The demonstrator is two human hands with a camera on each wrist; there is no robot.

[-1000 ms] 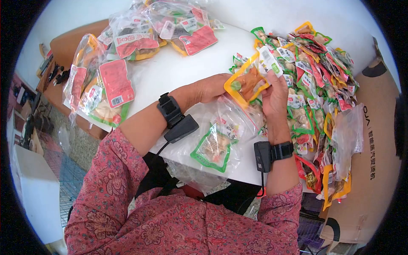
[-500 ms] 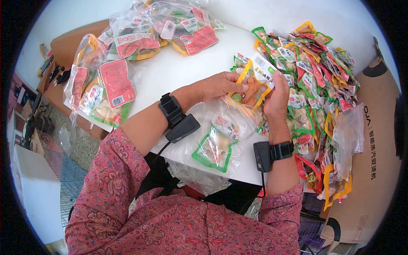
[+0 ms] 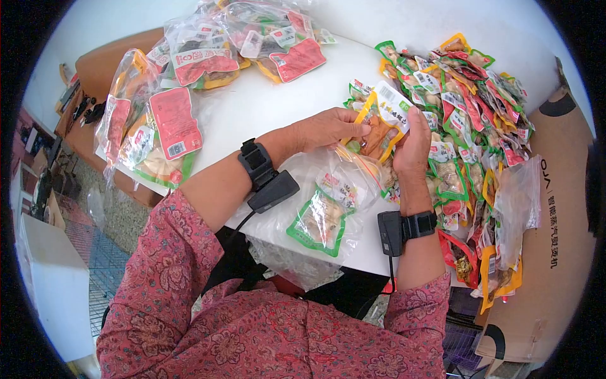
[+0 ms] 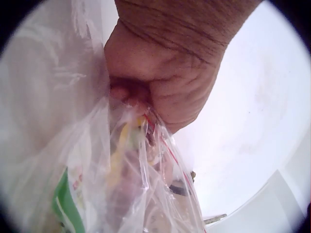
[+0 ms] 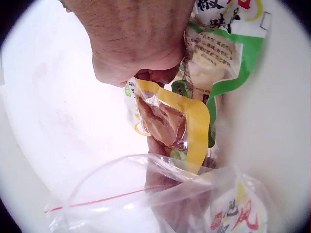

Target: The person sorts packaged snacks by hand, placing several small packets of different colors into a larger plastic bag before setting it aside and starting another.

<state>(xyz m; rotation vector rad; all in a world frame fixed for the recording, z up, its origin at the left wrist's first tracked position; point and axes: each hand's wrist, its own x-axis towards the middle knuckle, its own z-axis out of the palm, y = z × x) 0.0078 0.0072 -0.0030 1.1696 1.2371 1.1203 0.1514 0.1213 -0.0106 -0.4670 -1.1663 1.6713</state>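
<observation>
My right hand (image 3: 413, 145) pinches a yellow-edged food packet (image 3: 381, 129) with a white header and brown food behind its clear window. The left hand (image 3: 325, 129) grips the mouth of a clear zip bag (image 4: 146, 165), and its thumb overlaps the packet's left edge in the head view. Red zip lines run along the bag's mouth. Inside the bag, on the table, lies a green-edged packet (image 3: 319, 221) of pale food. The yellow-edged packet is close above the bag's mouth in the right wrist view. Part of the left hand is hidden behind plastic.
A heap of loose food packets (image 3: 451, 114) covers the white table's (image 3: 278, 104) right side. Filled clear bags (image 3: 205, 54) stand at the back left, another filled bag (image 3: 173, 123) nearer. Empty-looking clear plastic (image 3: 517, 196) lies on the heap. A cardboard box (image 3: 558, 189) stands at right.
The yellow-edged packet has turned and come down slightly, its header now leaning the other way. My left hand has moved onto its left edge, with the thumb now showing.
</observation>
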